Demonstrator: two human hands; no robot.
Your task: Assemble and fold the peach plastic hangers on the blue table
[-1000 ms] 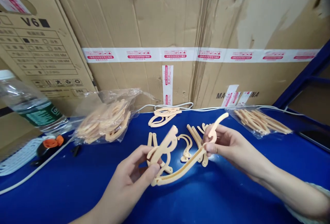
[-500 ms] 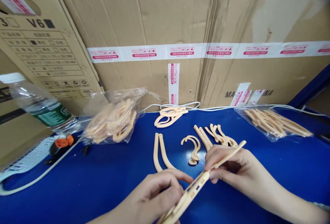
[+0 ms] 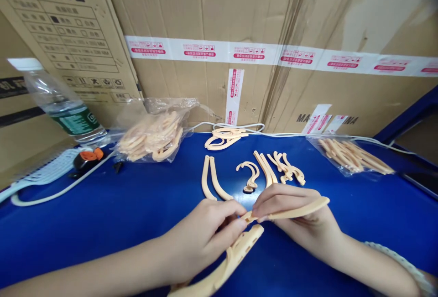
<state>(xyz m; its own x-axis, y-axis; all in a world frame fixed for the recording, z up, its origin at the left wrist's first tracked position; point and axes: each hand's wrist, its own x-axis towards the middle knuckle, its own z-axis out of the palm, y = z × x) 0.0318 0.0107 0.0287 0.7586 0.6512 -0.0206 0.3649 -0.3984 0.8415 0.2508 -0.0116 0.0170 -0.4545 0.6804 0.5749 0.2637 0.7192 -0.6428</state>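
Observation:
My left hand (image 3: 205, 235) is closed around a peach plastic hanger arm (image 3: 236, 253) with small slots near its end, low in the middle of the view. My right hand (image 3: 290, 217) pinches a second curved peach arm (image 3: 301, 208) whose tip meets the first piece between my fingertips. Just beyond my hands, loose peach parts lie on the blue table (image 3: 102, 215): two long curved arms (image 3: 210, 180), hooks (image 3: 251, 176) and a small cluster of short pieces (image 3: 284, 169).
A clear bag of peach parts (image 3: 153, 135) lies back left, another bag of straight pieces (image 3: 352, 155) back right. A water bottle (image 3: 59, 103), a white cable (image 3: 58, 190) and an orange-black tool (image 3: 87, 156) sit at the left. Cardboard boxes (image 3: 239, 28) wall off the back.
Both hands came down and closer to me. The one long piece I held across both hands now shows as two arms, their ends meeting at my fingertips. The camera tilted slightly.

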